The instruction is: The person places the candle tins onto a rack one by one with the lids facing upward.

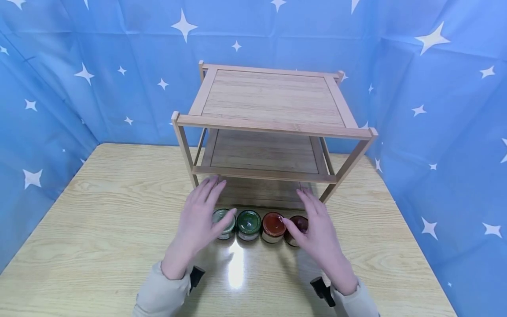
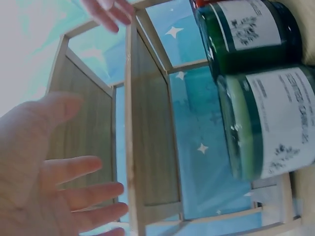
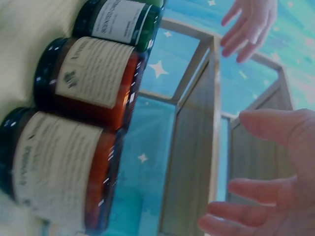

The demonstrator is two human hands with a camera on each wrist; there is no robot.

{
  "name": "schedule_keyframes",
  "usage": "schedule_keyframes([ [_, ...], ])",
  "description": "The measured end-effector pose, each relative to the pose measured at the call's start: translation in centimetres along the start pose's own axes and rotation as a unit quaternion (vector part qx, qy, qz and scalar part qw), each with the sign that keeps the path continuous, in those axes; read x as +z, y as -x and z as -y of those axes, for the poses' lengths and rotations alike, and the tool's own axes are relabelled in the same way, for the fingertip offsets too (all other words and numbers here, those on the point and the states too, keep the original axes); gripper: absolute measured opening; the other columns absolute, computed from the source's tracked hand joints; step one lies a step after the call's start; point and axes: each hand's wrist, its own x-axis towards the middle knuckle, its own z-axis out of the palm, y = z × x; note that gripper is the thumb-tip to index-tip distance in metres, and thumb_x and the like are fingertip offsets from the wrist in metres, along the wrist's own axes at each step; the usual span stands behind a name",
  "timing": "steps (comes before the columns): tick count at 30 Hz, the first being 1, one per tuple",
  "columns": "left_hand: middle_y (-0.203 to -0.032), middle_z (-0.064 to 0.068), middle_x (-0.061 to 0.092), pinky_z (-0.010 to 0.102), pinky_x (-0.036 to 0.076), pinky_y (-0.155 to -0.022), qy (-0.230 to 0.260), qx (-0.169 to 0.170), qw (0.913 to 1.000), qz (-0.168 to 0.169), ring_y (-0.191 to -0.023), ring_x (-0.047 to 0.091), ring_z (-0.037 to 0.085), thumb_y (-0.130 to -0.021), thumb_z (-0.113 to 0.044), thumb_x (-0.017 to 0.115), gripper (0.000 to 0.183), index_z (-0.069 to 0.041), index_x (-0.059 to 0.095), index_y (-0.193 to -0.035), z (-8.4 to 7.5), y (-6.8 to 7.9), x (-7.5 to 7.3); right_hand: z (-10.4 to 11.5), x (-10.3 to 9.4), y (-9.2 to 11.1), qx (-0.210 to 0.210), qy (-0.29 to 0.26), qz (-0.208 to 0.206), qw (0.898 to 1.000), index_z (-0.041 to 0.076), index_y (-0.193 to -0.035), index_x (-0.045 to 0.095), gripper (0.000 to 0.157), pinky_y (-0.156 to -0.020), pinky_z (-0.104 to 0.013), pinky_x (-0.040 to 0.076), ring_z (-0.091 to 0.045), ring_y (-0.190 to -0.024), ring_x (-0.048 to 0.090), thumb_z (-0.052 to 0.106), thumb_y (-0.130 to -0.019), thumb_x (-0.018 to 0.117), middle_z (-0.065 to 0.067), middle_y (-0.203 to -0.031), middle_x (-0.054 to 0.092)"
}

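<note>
Handle this row with care: the jars stand so close that a jar taken hold of off-centre would probably nudge its neighbour, so bring your fingers down the outer sides first, set each thumb opposite, and grip low on the glass, which looks smooth enough to slip. Your left hand [image 1: 200,218] and right hand [image 1: 320,231] hover above the row with fingers spread and relaxed, holding nothing. Below your left fingers is the pale green jar [image 2: 270,123], its lid area partly behind your thumb from above, yet apart from it in the left wrist view. Beside it stand the dark green jar [image 1: 249,223] and the amber jar [image 1: 273,224]; the dark amber jar [image 3: 61,169] ends the row, below your right palm and thumb, untouched. All four sit on the table [image 1: 119,220], just in front of the wooden rack [image 1: 269,97].
</note>
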Motion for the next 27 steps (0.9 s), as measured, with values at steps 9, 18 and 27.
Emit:
schedule_keyframes([
  [9,-0.086,0.018,0.069,0.035,0.053,-0.075,0.175,-0.078,0.9659,-0.174,-0.079,0.064,0.031,-0.077,0.007,0.062,0.014,0.006,0.067,-0.09,2.8,-0.1,0.9,-2.8,-0.3,1.5,0.077,-0.075,0.05,0.993,-0.008,-0.128,0.046,0.067,-0.091,-0.055,0.045,-0.04,-0.113,0.05,0.011,-0.073,0.08,-0.025,-0.126,0.052],
  [18,-0.086,0.025,0.062,0.017,0.048,-0.076,0.285,-0.211,0.9025,-0.244,-0.08,0.057,0.002,-0.082,0.015,0.055,0.009,0.015,0.058,-0.09,4.6,0.1,0.9,-5.0,-0.1,2.7,0.128,-0.127,0.137,0.974,-0.008,-0.131,0.037,0.085,-0.091,-0.056,0.047,-0.043,-0.118,0.046,0.013,-0.065,0.086,-0.029,-0.129,0.047],
  [27,-0.117,-0.002,0.05,0.021,0.047,-0.088,0.415,-0.21,0.8653,-0.187,-0.107,0.05,0.016,-0.083,0.017,0.05,0.038,0.017,0.039,-0.12,6.9,0.8,2.1,-6.6,1.3,3.8,0.12,-0.149,0.174,0.966,-0.006,-0.133,0.037,0.088,-0.093,-0.06,0.044,-0.046,-0.114,0.048,0.009,-0.061,0.086,-0.027,-0.127,0.05],
])
